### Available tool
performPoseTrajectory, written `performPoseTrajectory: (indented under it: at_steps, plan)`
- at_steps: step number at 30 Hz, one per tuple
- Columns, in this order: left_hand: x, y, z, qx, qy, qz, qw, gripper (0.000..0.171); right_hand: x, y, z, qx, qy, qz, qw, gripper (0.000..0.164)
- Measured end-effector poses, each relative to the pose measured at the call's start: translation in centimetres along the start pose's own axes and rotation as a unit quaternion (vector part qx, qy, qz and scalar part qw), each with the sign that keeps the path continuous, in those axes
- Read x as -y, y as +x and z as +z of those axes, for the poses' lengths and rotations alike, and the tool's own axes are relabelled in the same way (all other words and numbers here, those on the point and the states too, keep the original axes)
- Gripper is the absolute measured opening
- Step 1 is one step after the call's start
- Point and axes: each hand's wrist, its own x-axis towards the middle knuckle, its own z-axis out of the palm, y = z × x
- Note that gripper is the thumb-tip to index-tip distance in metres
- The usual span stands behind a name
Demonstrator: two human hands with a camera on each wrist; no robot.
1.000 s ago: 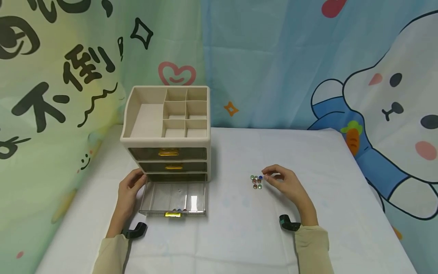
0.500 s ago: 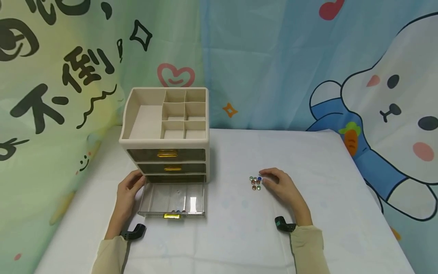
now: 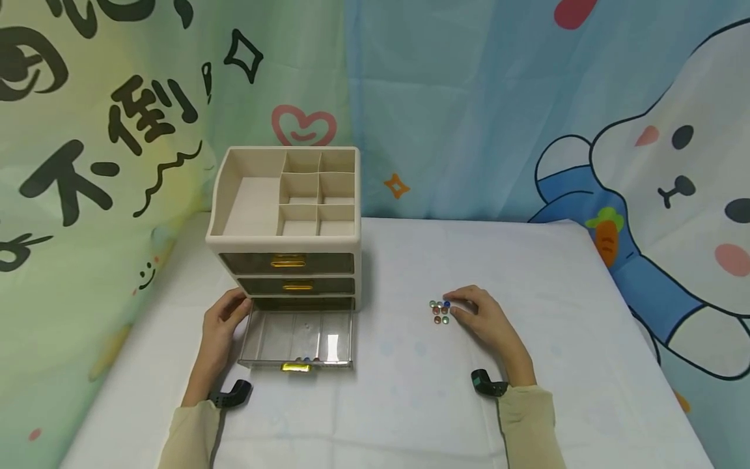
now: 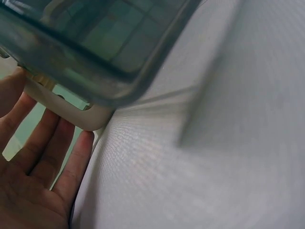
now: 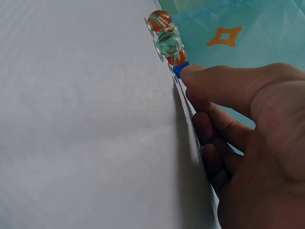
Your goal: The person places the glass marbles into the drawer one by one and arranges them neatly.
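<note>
A beige drawer cabinet (image 3: 284, 245) stands at left-centre with its bottom clear drawer (image 3: 295, 339) pulled out. A few small marbles (image 3: 307, 359) lie inside behind the drawer's gold handle. My left hand (image 3: 219, 329) grips the cabinet's lower left edge; the left wrist view shows thumb and fingers on the pale frame (image 4: 71, 109). On the white cloth to the right lies a small cluster of glass marbles (image 3: 437, 320), some with orange swirls (image 5: 159, 20). My right hand (image 3: 489, 326) pinches the blue marble (image 5: 180, 68) at the cluster's edge between thumb and forefinger; fingertips partly hide it.
Two upper drawers with gold handles (image 3: 297, 286) are closed. The cabinet top has divided compartments (image 3: 300, 189). Behind the white-covered table (image 3: 404, 404) hangs a printed curtain (image 3: 445, 117). Each wrist carries a black camera mount (image 3: 487, 383).
My right hand has shifted slightly left and its thumb has moved down, closing around the blue marble. The left hand and open drawer stay in place.
</note>
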Motion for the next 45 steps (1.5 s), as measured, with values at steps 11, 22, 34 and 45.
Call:
performPoseTrajectory:
  at_steps: [11, 22, 34, 45]
  plan:
    - [0.1, 0.2, 0.2, -0.001, 0.001, -0.003, 1.0, 0.031, -0.3, 0.3, 0.2, -0.014, -0.021, -0.004, 1.0, 0.021]
    - [0.1, 0.2, 0.1, 0.002, 0.006, -0.006, 1.0, 0.031, -0.5, 0.1, 0.5, -0.014, -0.015, 0.028, 0.999, 0.021]
    - [0.1, 0.1, 0.0, 0.002, 0.009, -0.007, 0.9999, 0.031, 1.3, 0.2, 0.2, -0.015, 0.003, 0.014, 1.0, 0.023]
    - [0.2, -0.2, 0.1, -0.005, 0.009, -0.019, 0.9998, 0.032, 5.3, 0.7, 2.1, 0.015, 0.046, -0.031, 0.998, 0.019]
